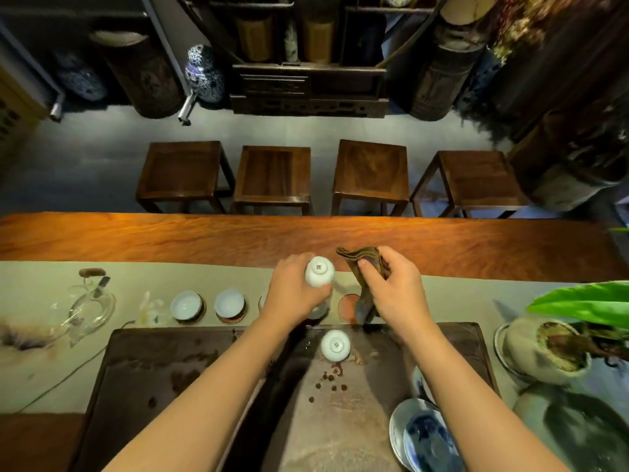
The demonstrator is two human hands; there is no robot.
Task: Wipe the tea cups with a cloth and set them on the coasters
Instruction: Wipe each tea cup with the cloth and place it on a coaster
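My left hand (292, 294) holds a white tea cup (319, 271) upside down, its base toward the camera, above the table runner. My right hand (394, 287) grips a dark brown cloth (366, 267) just to the right of that cup, apart from it. Below the cloth lies a bare red-brown coaster (347, 303). Two white cups (186, 305) (230, 303) stand upright on coasters to the left. Another white cup (336, 345) rests upside down on the dark tea tray (170, 356). A further cup's edge peeks out behind my left wrist.
A glass pitcher (89, 306) lies at the left on the pale runner. A blue-and-white dish (422, 434) sits near my right forearm, a potted plant (551, 349) at the right. Several wooden stools (272, 175) stand beyond the wooden table.
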